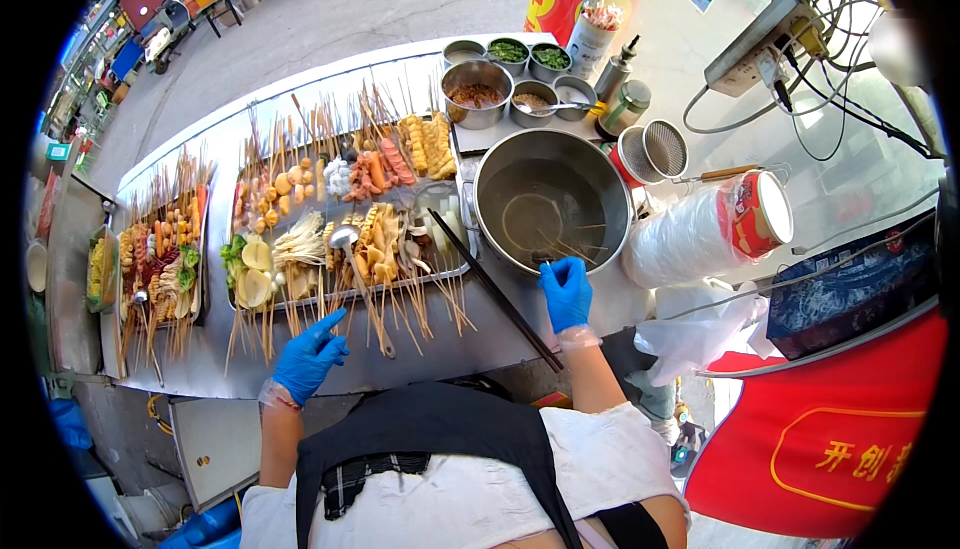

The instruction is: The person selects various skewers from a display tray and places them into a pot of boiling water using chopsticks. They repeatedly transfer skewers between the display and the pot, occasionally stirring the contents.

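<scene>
My right hand (566, 294), in a blue glove, pinches a small dark-tipped object (542, 256) at the near rim of a large steel pot (480, 226); what it is, I cannot tell. Several thin sticks (574, 243) lean in the pot's cloudy liquid (547, 192). My left hand (309, 357), also gloved in blue, holds nothing. Its index finger points towards the stick ends along the front of a metal tray (300, 307). Skewered enoki mushrooms (300, 240), potato slices (256, 271), sausages (395, 162) and folded tofu skin (382, 237) lie there beside a ladle (346, 237).
Long dark chopsticks (495, 290) cross the counter between tray and pot. A second skewer tray (202, 279) is at left. Behind stand condiment bowls (476, 115) and a squat jar (630, 106). Plastic-wrapped paper cups (690, 237) lie right, below a cabled power strip (757, 46).
</scene>
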